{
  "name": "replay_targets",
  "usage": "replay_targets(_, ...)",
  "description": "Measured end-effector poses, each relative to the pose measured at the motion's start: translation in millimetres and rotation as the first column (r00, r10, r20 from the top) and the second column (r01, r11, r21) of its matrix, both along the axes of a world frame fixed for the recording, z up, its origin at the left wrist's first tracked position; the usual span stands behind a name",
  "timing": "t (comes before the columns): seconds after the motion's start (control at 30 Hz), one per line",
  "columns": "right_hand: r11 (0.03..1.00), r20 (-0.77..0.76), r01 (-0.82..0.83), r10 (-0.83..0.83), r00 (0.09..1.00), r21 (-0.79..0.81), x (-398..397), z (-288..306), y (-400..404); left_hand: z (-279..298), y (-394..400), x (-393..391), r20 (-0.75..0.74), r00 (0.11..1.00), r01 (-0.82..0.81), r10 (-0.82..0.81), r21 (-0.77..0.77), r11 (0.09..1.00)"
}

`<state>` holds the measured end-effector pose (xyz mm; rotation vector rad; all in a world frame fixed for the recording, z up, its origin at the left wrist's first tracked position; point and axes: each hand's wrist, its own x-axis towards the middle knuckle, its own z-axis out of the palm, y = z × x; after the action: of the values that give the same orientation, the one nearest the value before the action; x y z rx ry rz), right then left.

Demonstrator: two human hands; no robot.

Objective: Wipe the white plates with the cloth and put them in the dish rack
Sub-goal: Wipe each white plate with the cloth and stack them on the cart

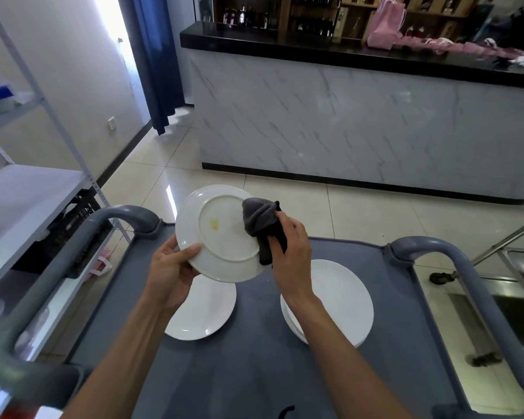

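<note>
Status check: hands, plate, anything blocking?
Left hand grips round white plate, underside up, yellowish mark visible. Right hand presses dark grey cloth on it. More white plates on grey cart. Nothing blocking.

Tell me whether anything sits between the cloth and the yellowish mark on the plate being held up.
Nothing visible does. The right hand presses the grey cloth on the held plate right of the yellowish mark, with bare white plate between them. The left hand grips the lower left rim, clear of that path.

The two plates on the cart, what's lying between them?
Nothing: in the head view, only bare grey cart top lies between the left plate and the right stack of plates.
</note>
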<state>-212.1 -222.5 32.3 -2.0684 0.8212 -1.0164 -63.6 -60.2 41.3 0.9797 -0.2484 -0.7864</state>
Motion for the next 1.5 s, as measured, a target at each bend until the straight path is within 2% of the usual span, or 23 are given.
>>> replay_targets(0.43, 0.999, 0.078, -0.016, 0.020, 0.997, -0.052, 4.8, -5.0, 58.1, 11.5, -16.9, -11.9, -0.025, 0.995, -0.092, 0.092, -0.013, 0.996)
replay_targets(0.73, 0.995, 0.118, -0.077, 0.084, 0.989, -0.065, 14.8, 11.2, 60.1, 19.1, -17.7, -17.5, 0.132, 0.990, -0.054, 0.047, 0.045, 0.998)
replay_targets(0.97, 0.985, 0.098, -0.065, 0.081, 0.992, -0.159, 25.1, 33.3, 47.5, 15.9, -13.9, -15.0, 0.149, 0.986, 0.067, -0.080, 0.096, 0.993)
replay_targets(1.23, 0.928, 0.080, -0.064, 0.100, 0.992, -0.367, 29.2, 44.7, 40.2, 20.6, -11.3, -9.8, 0.169, 0.976, 0.118, -0.140, 0.130, 0.984)
replay_targets(1.5, 0.953, 0.095, -0.027, 0.058, 0.994, -0.301, 25.8, 47.2, 23.2, 19.4, -2.9, -8.9, 0.152, 0.957, 0.235, -0.246, 0.089, 0.968)
